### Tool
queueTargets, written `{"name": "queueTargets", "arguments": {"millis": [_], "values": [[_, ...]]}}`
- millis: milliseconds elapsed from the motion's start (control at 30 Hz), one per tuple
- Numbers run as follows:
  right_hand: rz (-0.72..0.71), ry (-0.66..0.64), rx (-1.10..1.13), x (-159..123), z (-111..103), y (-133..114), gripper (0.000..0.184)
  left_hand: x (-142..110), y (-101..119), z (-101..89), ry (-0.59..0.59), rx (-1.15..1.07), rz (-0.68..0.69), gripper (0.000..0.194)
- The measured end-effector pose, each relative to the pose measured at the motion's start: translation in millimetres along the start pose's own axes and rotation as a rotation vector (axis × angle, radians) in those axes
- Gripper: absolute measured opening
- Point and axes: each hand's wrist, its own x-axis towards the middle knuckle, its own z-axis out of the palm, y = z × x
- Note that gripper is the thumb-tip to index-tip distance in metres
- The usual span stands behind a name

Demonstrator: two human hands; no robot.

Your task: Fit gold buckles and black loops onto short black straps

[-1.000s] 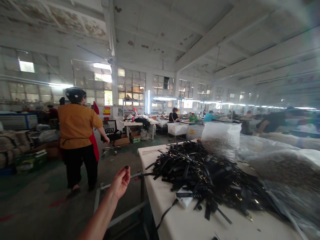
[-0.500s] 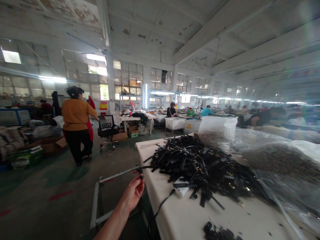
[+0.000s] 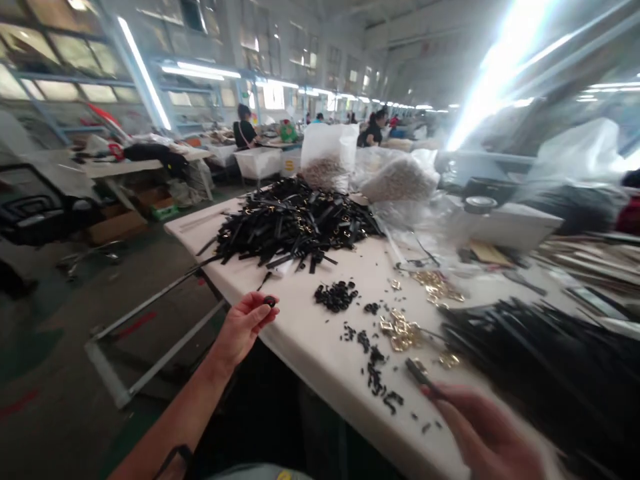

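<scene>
My left hand (image 3: 245,323) hovers at the near left edge of the white table (image 3: 310,337), its fingers pinched on a small black ring-shaped part (image 3: 269,301). My right hand (image 3: 483,433) is low at the front right, blurred, and grips a thin dark strap or tool (image 3: 420,373) that sticks out toward the table. Between the hands lie scattered small black parts (image 3: 336,295) and a few gold metal buckles (image 3: 400,329). A big heap of black straps (image 3: 295,223) covers the table's far left part.
Clear plastic bags of small parts (image 3: 327,157) stand behind the heap. More black straps (image 3: 540,360) pile up at the right. A metal frame (image 3: 150,333) lies on the floor at the left, beside a black office chair (image 3: 35,210). Other people work at distant tables.
The view has swung right and down onto the table. My left hand stays at the table edge with the black part. My right hand has come into view. The person in orange is out of sight.
</scene>
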Motion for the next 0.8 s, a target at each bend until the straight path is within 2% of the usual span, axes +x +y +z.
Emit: {"name": "queueTargets", "arguments": {"millis": [67, 200, 367, 467, 600, 733, 800], "values": [[-0.029, -0.192, 0.069, 0, 24, -13, 0.021, -12, -4, 8.0, -0.067, 0.053, -0.038, 0.040], [-0.098, -0.388, 0.169, 11, 75, -49, 0.015, -29, -8, 10.1, -0.156, 0.122, -0.096, 0.037], [0.091, -0.603, 0.451, 8, 114, -78, 0.027, -37, -11, -0.1, -0.207, 0.175, -0.045, 0.031], [0.171, -0.690, 0.576, 7, 129, -83, 0.030, -42, -14, -1.7, -0.245, 0.196, -0.015, 0.027], [0.208, -0.680, 0.582, 5, 141, -79, 0.030, -49, -18, -4.2, -0.346, 0.298, 0.048, 0.021], [0.264, -0.698, 0.589, 0, 140, -71, 0.030, -53, -19, -8.9, -0.338, 0.455, 0.078, 0.022], [0.292, -0.713, 0.568, -4, 136, -67, 0.030, -56, -16, -9.4, -0.375, 0.575, 0.089, 0.020]]}}
